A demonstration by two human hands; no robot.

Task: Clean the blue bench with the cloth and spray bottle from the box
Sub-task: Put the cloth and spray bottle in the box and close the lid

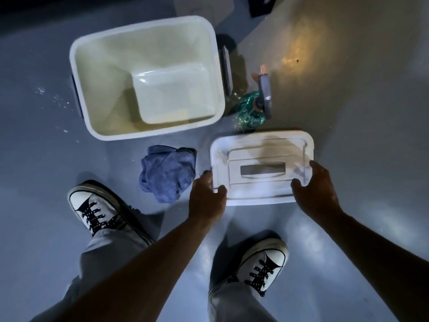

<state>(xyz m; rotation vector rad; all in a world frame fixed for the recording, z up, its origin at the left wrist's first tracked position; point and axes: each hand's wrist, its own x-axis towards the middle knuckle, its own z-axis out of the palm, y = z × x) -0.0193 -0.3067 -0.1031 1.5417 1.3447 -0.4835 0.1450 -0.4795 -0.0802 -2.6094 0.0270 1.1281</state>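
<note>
Two hands are on the white box lid [262, 167], one at each near corner. The left hand [205, 196] has its fingers [220, 189] curled over the lid's near left edge, thumb on top; the right hand [313, 184] curls round the near right corner the same way. The lid lies low over the grey floor [348, 112]; whether it rests there or is just off it I cannot tell.

Just left of the lid lies the crumpled blue cloth [167, 173], out on the floor. Beyond the lid's far edge stands the spray bottle [253, 108], green with a grey trigger head, close beside the open white box [148, 75], which holds only an inner tray. So, by my reckoning, unpacking is done; the bench itself is not in view, and all spraying and wiping remains.

Room is tight: cloth and bottle hem the lid on two sides, and the person's two sneakers [97, 205] stand near. Open floor lies to the right.
</note>
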